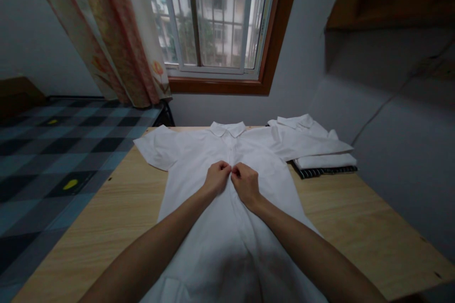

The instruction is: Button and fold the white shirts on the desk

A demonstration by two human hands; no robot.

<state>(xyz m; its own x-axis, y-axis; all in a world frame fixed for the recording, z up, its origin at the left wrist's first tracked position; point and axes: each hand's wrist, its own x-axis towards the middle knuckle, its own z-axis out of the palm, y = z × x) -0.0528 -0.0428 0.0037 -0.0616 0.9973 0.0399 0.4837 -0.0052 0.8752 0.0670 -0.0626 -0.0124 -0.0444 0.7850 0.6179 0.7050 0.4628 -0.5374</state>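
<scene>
- Pinching the front of the white shirt appears to be the step in hand; work at the placket, which runs beneath and below the grip.
- For a sound result, bring both front edges level at the grip and use light fingertip pressure; hard pulling would likely crease the cloth.
- Align with the collar, straight beyond the grip, and smooth the wavy cloth on its near side.
- Left hand: thumb and curled fingers drawn together in a narrow pinch on the placket.
- Right hand: likewise narrow, its tips beside those of the left hand and on the same strip. Any small part inside the pinch is hidden; cannot tell.
- Shirt position: directly under the grip, spread face up on the wooden table, sleeves out to either side.
- Beyond and right of the grip: folded garments, overlapped by the right-side sleeve.
</scene>
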